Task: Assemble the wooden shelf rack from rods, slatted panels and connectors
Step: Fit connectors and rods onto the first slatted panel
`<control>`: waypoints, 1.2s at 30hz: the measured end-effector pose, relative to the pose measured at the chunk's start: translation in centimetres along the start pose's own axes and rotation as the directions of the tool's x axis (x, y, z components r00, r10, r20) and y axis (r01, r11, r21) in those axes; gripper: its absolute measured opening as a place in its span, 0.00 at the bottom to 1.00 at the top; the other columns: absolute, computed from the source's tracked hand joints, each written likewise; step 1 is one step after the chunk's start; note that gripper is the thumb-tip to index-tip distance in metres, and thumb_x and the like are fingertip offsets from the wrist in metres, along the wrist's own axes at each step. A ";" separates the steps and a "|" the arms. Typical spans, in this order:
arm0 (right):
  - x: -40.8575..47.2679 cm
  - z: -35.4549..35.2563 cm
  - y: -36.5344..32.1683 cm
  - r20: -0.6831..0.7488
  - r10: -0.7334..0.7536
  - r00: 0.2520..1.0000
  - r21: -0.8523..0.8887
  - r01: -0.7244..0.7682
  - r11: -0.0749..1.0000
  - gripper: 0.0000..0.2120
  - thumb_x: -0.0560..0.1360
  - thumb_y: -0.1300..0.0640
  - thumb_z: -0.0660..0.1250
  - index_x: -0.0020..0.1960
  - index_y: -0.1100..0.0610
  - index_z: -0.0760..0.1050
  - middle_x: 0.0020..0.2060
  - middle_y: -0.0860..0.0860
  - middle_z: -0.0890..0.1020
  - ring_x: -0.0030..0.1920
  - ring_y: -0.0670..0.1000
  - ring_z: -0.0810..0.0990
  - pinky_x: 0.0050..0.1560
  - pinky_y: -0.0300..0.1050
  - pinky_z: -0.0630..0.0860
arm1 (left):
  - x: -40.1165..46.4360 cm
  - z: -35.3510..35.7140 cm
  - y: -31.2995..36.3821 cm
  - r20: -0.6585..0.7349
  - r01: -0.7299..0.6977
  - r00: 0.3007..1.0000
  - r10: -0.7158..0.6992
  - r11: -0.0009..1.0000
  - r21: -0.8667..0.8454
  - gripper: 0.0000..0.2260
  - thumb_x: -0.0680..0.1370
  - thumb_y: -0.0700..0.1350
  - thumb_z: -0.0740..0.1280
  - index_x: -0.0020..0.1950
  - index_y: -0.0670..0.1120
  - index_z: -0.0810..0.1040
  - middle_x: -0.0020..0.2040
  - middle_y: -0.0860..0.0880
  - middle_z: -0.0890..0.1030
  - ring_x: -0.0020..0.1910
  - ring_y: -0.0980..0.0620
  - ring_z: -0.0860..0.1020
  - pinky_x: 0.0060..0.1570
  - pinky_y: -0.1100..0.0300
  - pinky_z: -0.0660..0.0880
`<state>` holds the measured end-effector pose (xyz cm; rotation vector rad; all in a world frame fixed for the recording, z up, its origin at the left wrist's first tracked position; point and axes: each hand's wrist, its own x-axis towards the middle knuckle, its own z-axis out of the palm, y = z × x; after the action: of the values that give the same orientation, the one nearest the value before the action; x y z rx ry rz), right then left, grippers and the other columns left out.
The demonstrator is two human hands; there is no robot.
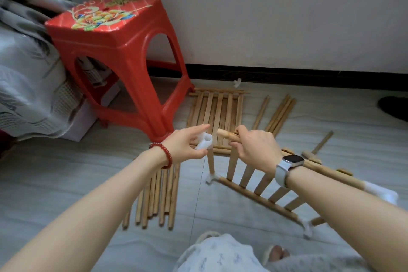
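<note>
While the left hand (185,143) pinches a white plastic tube connector (204,141) right of the red plastic stool (117,55), the right hand (254,148) grips a round wooden rod (227,135) of the upright slatted wooden panel (260,181), its tip just beside the connector.

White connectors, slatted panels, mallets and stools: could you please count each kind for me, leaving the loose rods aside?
White connectors: 5
Slatted panels: 2
Wooden mallet: 1
Red stool: 1
Total: 9
</note>
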<state>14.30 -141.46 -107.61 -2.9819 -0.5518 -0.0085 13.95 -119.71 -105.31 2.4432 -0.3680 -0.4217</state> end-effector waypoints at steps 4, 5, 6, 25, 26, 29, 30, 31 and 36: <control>0.0 -0.1 -0.3 0.024 -0.003 1.000 -0.025 0.003 1.000 0.13 0.79 0.44 0.55 0.54 0.54 0.66 0.32 0.46 0.70 0.32 0.50 0.71 0.32 0.44 0.66 | 1.2 -0.1 1.5 0.006 0.084 0.996 -0.086 0.990 0.117 0.38 0.73 0.50 0.68 0.77 0.47 0.51 0.73 0.47 0.64 0.70 0.49 0.65 0.65 0.58 0.64; 0.0 -0.2 -0.3 0.033 -0.003 0.999 -0.028 0.004 1.000 0.13 0.79 0.44 0.55 0.54 0.54 0.66 0.32 0.45 0.70 0.32 0.50 0.71 0.31 0.43 0.66 | 1.1 0.4 2.0 -0.058 0.155 0.986 -0.155 0.988 0.003 0.39 0.73 0.51 0.69 0.77 0.45 0.50 0.73 0.46 0.63 0.70 0.48 0.65 0.64 0.57 0.64; 0.0 -0.3 -0.3 0.038 -0.001 0.999 -0.028 0.002 1.000 0.12 0.79 0.44 0.55 0.53 0.53 0.65 0.31 0.45 0.69 0.32 0.50 0.71 0.31 0.43 0.65 | 0.8 1.1 2.4 -0.150 0.215 0.960 -0.236 0.966 -0.142 0.39 0.73 0.51 0.70 0.76 0.44 0.51 0.73 0.46 0.64 0.69 0.48 0.66 0.63 0.57 0.64; 0.0 -0.2 -0.3 0.034 -0.009 0.999 -0.008 0.009 1.000 0.11 0.79 0.45 0.56 0.51 0.53 0.64 0.29 0.45 0.68 0.28 0.46 0.66 0.27 0.42 0.59 | 3.9 4.3 3.6 -0.446 0.433 0.707 -0.549 0.835 -0.341 0.16 0.74 0.54 0.58 0.31 0.46 0.69 0.32 0.49 0.74 0.33 0.50 0.73 0.34 0.58 0.69; 0.0 -0.2 -0.3 0.032 -0.013 0.999 -0.004 0.013 1.000 0.11 0.79 0.45 0.56 0.51 0.53 0.65 0.29 0.45 0.68 0.28 0.46 0.66 0.27 0.42 0.59 | 3.6 4.2 2.9 -0.436 0.381 0.747 -0.501 0.861 -0.337 0.16 0.73 0.55 0.59 0.30 0.47 0.69 0.29 0.51 0.73 0.30 0.53 0.71 0.30 0.60 0.65; -0.1 -0.2 -0.2 0.030 -0.026 0.999 0.011 0.025 1.000 0.11 0.79 0.45 0.56 0.52 0.53 0.65 0.29 0.45 0.68 0.28 0.46 0.66 0.27 0.42 0.60 | 2.7 3.5 0.9 -0.402 0.242 0.859 -0.318 0.943 -0.229 0.16 0.70 0.57 0.58 0.28 0.48 0.64 0.26 0.54 0.68 0.26 0.56 0.66 0.27 0.61 0.60; -0.1 -0.2 -0.1 0.029 -0.028 0.999 0.013 0.028 1.000 0.11 0.79 0.45 0.56 0.52 0.53 0.65 0.29 0.44 0.68 0.27 0.45 0.66 0.27 0.42 0.60 | 2.5 3.3 0.4 -0.372 0.197 0.895 -0.245 0.967 -0.164 0.16 0.71 0.56 0.59 0.29 0.48 0.64 0.27 0.54 0.67 0.27 0.56 0.65 0.28 0.60 0.60; -0.1 -0.2 -0.1 0.028 -0.027 0.999 0.014 0.026 1.000 0.12 0.79 0.45 0.56 0.52 0.53 0.65 0.29 0.44 0.67 0.27 0.45 0.65 0.26 0.41 0.58 | 2.4 3.1 0.2 -0.325 0.148 0.930 -0.170 0.985 -0.091 0.15 0.72 0.55 0.59 0.30 0.48 0.64 0.29 0.53 0.67 0.28 0.55 0.66 0.29 0.59 0.61; -0.1 -0.3 0.0 0.047 -0.019 0.999 0.037 0.017 0.999 0.12 0.79 0.44 0.56 0.54 0.53 0.66 0.29 0.44 0.68 0.28 0.45 0.67 0.27 0.40 0.58 | 2.3 1.2 0.7 0.009 -0.029 1.000 0.028 0.965 0.262 0.15 0.76 0.54 0.57 0.37 0.45 0.68 0.41 0.49 0.71 0.41 0.50 0.70 0.40 0.53 0.68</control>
<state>14.20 -141.58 -107.32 -2.9486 -0.5776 0.0705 15.51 -121.73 -106.22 2.6897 -0.4879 -0.3880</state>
